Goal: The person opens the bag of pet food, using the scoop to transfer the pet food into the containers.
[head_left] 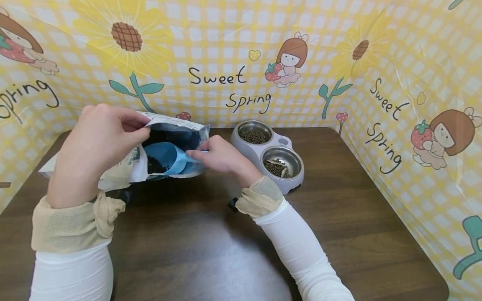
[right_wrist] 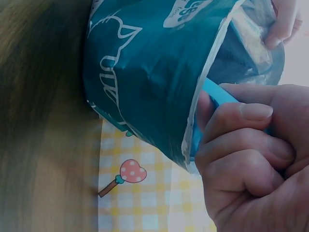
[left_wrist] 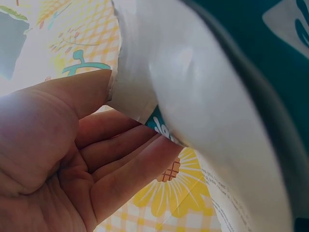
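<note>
An opened pet food bag (head_left: 180, 122), teal with a cat outline in the right wrist view, lies with its mouth toward the right. My left hand (head_left: 99, 144) pinches the upper rim of the bag's mouth between thumb and fingers. Inside the mouth sits a light blue scoop (head_left: 162, 154), its bowl beside dark kibble (head_left: 153, 165). The fingers of my right hand (head_left: 226, 158) curl round the scoop's handle at the bag's edge. In the right wrist view the handle (right_wrist: 219, 94) shows only partly, the rest hidden by the fingers and bag.
To the right of the bag stands a pale lilac double feeder (head_left: 257, 154). Its back steel bowl (head_left: 265, 127) and front steel bowl (head_left: 295, 161) both contain brown kibble; paler pieces lie in the front one. A patterned yellow cloth (head_left: 211, 42) walls the wooden table (head_left: 339, 217).
</note>
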A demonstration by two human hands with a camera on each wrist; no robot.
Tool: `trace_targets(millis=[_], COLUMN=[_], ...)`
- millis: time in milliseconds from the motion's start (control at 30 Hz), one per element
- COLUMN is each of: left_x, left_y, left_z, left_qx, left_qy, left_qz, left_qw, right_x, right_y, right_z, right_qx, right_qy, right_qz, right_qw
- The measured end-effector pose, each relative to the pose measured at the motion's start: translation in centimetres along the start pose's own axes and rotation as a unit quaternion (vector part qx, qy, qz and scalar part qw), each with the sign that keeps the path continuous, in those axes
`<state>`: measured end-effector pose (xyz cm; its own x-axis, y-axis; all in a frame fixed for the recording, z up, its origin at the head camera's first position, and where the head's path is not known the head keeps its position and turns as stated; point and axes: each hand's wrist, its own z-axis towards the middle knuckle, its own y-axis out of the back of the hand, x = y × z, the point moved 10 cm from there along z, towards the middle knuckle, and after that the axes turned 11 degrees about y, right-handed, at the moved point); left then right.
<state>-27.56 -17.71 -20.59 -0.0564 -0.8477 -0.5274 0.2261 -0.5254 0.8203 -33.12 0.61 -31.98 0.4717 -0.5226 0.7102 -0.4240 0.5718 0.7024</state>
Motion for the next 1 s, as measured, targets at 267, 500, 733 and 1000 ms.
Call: trace_targets(millis=[267, 500, 733, 1000], left_x=[0.0, -0.1, 0.0, 0.0], left_y=[0.0, 0.0, 0.1, 0.0], left_z=[0.0, 0.0, 0.0, -0.1], left_qx=[-0.001, -0.001, 0.0, -0.001], left_qy=[0.002, -0.001, 0.002, 0.001], left_qz=[0.002, 0.001, 0.001, 0.0], left_qw=[1.0, 1.0, 1.0, 1.0], right_x=[-0.5, -0.9, -1.2, -1.4], right_y=[0.7, 0.9, 1.1, 1.2], right_z=[-0.2, -0.4, -0.5, -0.4], right_qx=[-0.016, -0.017, -0.011, -0.011], right_qy=[-0.016, -0.032, -0.041, -0.036], right_qz=[0.017, 0.034, 0.037, 0.039], right_qw=[1.0, 0.999, 0.998, 0.999])
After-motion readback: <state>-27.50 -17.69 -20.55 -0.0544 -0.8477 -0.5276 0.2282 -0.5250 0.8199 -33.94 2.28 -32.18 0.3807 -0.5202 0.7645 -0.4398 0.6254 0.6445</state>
